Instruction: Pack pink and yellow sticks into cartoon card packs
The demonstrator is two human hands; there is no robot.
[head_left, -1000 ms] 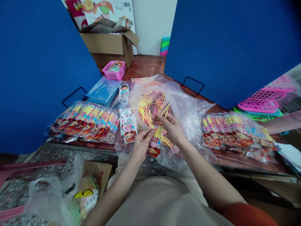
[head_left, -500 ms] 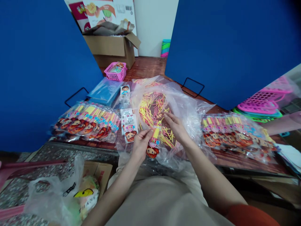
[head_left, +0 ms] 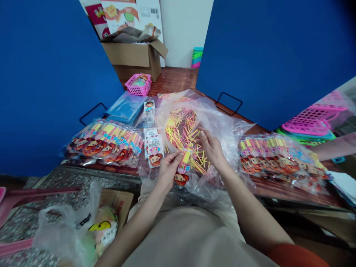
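Observation:
My left hand [head_left: 168, 168] is closed on the top edge of a small clear packet [head_left: 183, 165] with yellow sticks and a red-haired cartoon card inside. The packet hangs over the front of a large clear plastic bag [head_left: 222, 126]. Loose yellow and pink sticks [head_left: 178, 128] lie in a heap on that bag. At the heap's right side is my right hand [head_left: 213, 148], fingers stretched loosely over the sticks and thumb a little apart; no stick is clearly visible in it. Printed cards [head_left: 155, 152] lie left of my left hand.
Filled packets lie in a left row [head_left: 105, 142] and a right row [head_left: 278, 155]. Behind are blue plastic sheets [head_left: 126, 107], a pink basket [head_left: 139, 85] and a cardboard box [head_left: 130, 55]. Blue panels [head_left: 272, 55] flank the table. Another person's arm [head_left: 336, 146] reaches in at right.
My right hand has drawn slightly right and back from the middle of the stick heap, its fingers more bent. My left hand keeps the packet in nearly the same place.

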